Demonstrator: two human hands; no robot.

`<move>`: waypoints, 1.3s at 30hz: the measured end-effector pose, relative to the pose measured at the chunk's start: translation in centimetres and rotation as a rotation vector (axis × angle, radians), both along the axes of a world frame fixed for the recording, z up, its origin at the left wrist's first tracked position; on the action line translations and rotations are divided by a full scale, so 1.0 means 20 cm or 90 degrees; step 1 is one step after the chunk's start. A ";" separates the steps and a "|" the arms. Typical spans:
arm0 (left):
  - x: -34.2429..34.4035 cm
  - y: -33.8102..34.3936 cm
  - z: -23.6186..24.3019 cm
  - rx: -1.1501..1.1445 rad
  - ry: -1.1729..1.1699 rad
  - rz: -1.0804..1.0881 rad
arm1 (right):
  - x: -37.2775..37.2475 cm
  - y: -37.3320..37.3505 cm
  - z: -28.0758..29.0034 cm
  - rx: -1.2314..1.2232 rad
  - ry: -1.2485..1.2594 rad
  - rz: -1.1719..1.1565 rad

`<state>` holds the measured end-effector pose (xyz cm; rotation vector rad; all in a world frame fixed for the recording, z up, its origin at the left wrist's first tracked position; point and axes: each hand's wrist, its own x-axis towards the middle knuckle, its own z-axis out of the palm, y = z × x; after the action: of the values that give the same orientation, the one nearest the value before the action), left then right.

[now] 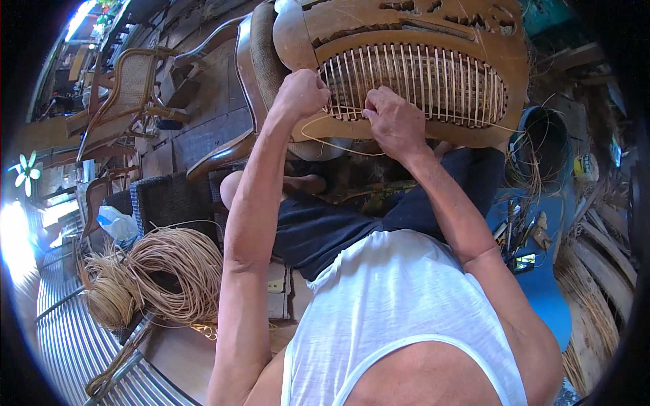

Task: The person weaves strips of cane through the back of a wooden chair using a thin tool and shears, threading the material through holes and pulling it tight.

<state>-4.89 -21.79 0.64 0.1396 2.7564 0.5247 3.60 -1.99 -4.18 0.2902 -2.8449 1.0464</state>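
Observation:
A carved wooden chair frame [497, 137] lies across my lap, its oval opening strung with many pale upright cane strands [399, 74]. My left hand [302, 95] is closed at the left end of the oval, the fingertips mostly hidden behind the fist. Low on the strung panel, my right hand [397, 124] pinches a thin cane strand that runs crosswise between the two hands. A loose loop of cane [338, 145] hangs below the frame's lower edge, between my wrists.
Coiled cane bundles [179, 274] lie at the left, near a metal slatted surface [81, 345]. Another cane-seated chair [132, 84] stands far left. At the right are a dark bucket [545, 145] with loose cane and tools [518, 230] on a blue surface [552, 298].

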 end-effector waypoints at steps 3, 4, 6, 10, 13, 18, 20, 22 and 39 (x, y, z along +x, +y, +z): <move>0.00 0.00 -0.01 0.002 -0.015 0.004 | 0.00 0.00 0.00 0.005 0.010 -0.006; 0.00 0.01 -0.01 -0.002 -0.012 0.000 | 0.00 0.00 -0.01 0.005 0.009 -0.006; 0.00 0.02 0.01 -0.006 -0.009 -0.004 | 0.00 0.00 -0.01 0.004 0.018 -0.009; 0.01 0.01 0.00 0.005 -0.011 0.005 | 0.01 -0.01 -0.02 0.020 0.034 -0.015; 0.02 -0.04 -0.03 0.086 -0.011 0.025 | 0.01 -0.02 -0.04 -0.020 0.072 -0.027; 0.01 -0.13 -0.13 0.203 -0.029 0.050 | 0.02 -0.07 -0.07 -0.003 0.206 -0.050; 0.00 -0.13 -0.13 0.224 -0.052 0.048 | 0.02 -0.05 -0.07 0.002 0.192 -0.051; 0.01 -0.12 -0.12 0.229 -0.049 0.047 | 0.03 -0.04 -0.07 0.008 0.179 -0.051; 0.01 0.10 -0.04 -0.140 0.055 0.005 | -0.01 -0.04 -0.07 0.043 0.084 -0.034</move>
<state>-4.62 -19.72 -0.08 0.1008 2.8758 0.2181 3.39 -2.83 -5.52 0.2747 -2.7583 0.8874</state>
